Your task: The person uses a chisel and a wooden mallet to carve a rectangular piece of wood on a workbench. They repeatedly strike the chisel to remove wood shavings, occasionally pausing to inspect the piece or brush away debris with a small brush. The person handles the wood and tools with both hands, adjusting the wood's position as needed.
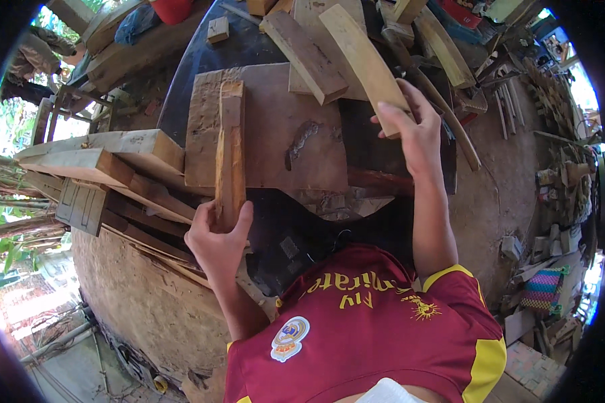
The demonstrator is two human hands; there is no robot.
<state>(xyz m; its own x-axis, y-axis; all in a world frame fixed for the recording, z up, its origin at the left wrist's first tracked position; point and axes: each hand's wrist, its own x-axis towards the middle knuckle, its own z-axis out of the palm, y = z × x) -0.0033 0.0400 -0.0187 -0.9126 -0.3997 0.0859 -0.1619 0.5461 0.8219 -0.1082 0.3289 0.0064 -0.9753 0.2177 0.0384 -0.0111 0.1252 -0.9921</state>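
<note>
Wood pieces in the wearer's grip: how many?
2: a rough brown piece upright in the picture, in the left hand; a pale piece slanting up-left from the right hand.

Daylight pours in here from both sides – burnt to white among the greenery (5,258) off the left edge of the desk (193,77), and again in gaps well beyond its right edge. Between them I see soft, even shade, with a bluish sheen toward the desk's far left corner. The left hand (218,232) and right hand (420,134) look crisp; outward, shapes bend, soften, fringe violet – then black corners.
</note>
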